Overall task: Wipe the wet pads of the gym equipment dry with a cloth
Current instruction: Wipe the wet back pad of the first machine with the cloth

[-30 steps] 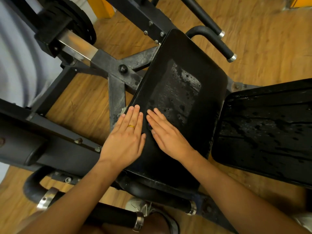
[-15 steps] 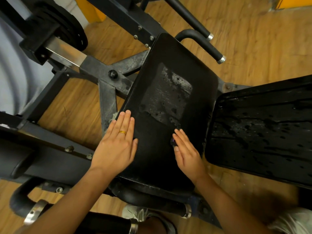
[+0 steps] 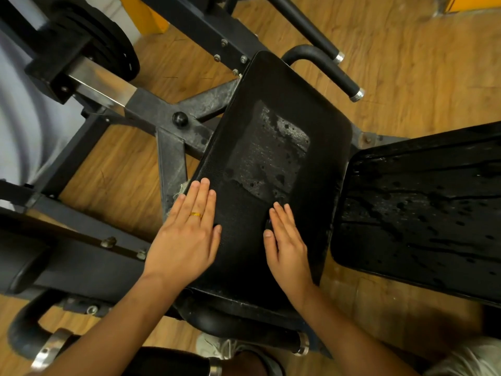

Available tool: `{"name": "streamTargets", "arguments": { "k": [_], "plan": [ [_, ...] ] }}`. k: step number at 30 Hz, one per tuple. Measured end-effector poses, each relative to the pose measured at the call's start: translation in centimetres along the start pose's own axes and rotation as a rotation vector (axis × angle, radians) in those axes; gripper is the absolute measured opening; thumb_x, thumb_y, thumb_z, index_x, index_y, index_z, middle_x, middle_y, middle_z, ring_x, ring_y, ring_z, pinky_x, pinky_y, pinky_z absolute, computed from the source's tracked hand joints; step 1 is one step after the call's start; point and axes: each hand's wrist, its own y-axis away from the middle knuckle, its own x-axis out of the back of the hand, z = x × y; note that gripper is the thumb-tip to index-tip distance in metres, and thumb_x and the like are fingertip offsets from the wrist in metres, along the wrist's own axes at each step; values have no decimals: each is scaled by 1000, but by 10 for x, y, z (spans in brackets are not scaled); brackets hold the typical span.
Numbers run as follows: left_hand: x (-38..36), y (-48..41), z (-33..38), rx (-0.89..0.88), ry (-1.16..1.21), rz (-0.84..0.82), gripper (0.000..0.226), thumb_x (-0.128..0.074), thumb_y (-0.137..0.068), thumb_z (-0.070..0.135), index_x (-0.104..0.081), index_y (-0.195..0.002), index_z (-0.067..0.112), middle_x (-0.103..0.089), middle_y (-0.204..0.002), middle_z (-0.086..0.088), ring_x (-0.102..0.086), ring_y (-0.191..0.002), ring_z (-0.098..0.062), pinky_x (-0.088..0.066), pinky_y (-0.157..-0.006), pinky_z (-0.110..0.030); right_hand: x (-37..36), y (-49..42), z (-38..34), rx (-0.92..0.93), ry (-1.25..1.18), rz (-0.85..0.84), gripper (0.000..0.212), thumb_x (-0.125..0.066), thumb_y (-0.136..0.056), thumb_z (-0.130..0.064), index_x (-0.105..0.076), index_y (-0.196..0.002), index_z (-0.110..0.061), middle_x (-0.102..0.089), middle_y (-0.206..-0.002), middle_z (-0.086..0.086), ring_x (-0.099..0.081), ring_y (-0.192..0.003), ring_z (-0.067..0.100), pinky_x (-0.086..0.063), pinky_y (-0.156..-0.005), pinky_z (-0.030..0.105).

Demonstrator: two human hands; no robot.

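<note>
Both hands, left (image 3: 187, 234) and right (image 3: 288, 244), lie flat and spread, apparently pressing a dark cloth (image 3: 238, 229) barely distinguishable from the wet black vinyl seat pad (image 3: 320, 123) beneath them, soaking up moisture.

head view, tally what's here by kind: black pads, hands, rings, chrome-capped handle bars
black pads: 2 (seat pad, wet pad)
hands: 2 (left hand, right hand)
rings: 1 (gold ring)
chrome-capped handle bars: 5, some partly cut off
total: 10
</note>
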Motion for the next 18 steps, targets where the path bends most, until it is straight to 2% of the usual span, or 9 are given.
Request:
{"name": "streamTargets", "arguments": {
  "k": [7, 10, 13, 15, 18],
  "plan": [
    [1, -2, 0, -8, -25, -30, 68, -30, -103, 40, -23, -156, -2, -13, -165, -23, -11, -155, -32, -21, -124, -48, -6, 0, -6, -21, -6, 9, 51, -32, -107, -32, -39, -151, -9, -30, -162, -3, -15, -154, 8, -25, -123, 36],
    [3, -3, 1, -24, -65, -44, 70, -25, -102, 42, -23, -155, -4, -12, -165, -24, -10, -155, -34, -16, -124, -47, -6, 4, -8, -169, -47, 84, 54, -29, -107, -36, -38, -152, -9, -24, -161, -9, -14, -154, 6, -26, -124, 41],
    [6, -5, 1, -21, -85, -84, 73, -22, -101, 43, -21, -156, -4, -8, -165, -25, -7, -155, -35, -14, -125, -48, -7, 5, -12, -302, -101, 111, 51, -34, -108, -31, -36, -154, -10, -21, -162, -10, -11, -154, 6, -24, -125, 40],
    [7, -8, 4, -5, -93, -92, 74, -24, -100, 44, -19, -156, -5, -7, -165, -25, -5, -155, -35, -15, -125, -49, -6, 6, -13, -296, -113, 65, 52, -37, -108, -26, -30, -157, -11, -17, -164, -9, -5, -154, 4, -18, -127, 37],
    [6, -10, 9, 12, -101, -93, 75, -27, -101, 45, -19, -155, -6, -7, -165, -27, -5, -155, -37, -18, -124, -51, -5, 8, -8, -244, -102, 40, 57, -31, -106, -32, -26, -158, -10, -13, -165, -8, -3, -154, 3, -14, -127, 35]
  ]
}}
